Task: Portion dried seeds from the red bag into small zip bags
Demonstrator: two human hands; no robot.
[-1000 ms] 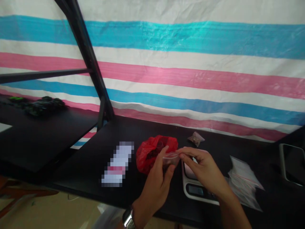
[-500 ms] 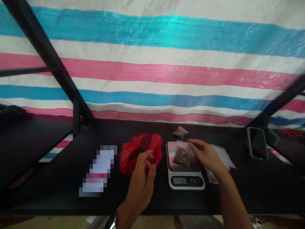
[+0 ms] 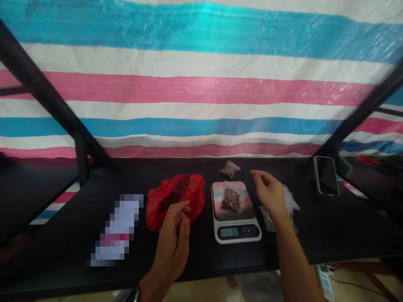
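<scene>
A white kitchen scale (image 3: 237,235) stands on the black table, its display seeming to read 0.0. On its metal plate lies a small clear zip bag of dried brownish bits (image 3: 232,199). My right hand (image 3: 271,195) hovers just right of the plate, fingers loosely bent and apart, holding nothing. To the left, a crumpled red plastic bag (image 3: 197,193) gapes open with dark dried pieces inside. My left hand (image 3: 175,235) is over the red bag's near edge, fingers extended and nothing seen in them. Behind the scale rests a second filled zip bag (image 3: 230,169).
Several flat clear zip bags (image 3: 288,199) lie beneath and beside my right hand. A phone (image 3: 326,176) leans at the back right. A blurred-out pale sheet (image 3: 118,230) is on the left. Black posts (image 3: 59,105) frame the striped sheet (image 3: 201,90) behind the table.
My right hand has let go of the filled bag on the scale and moved off to the right. The view has shifted slightly; my left hand stays by the red bag.
</scene>
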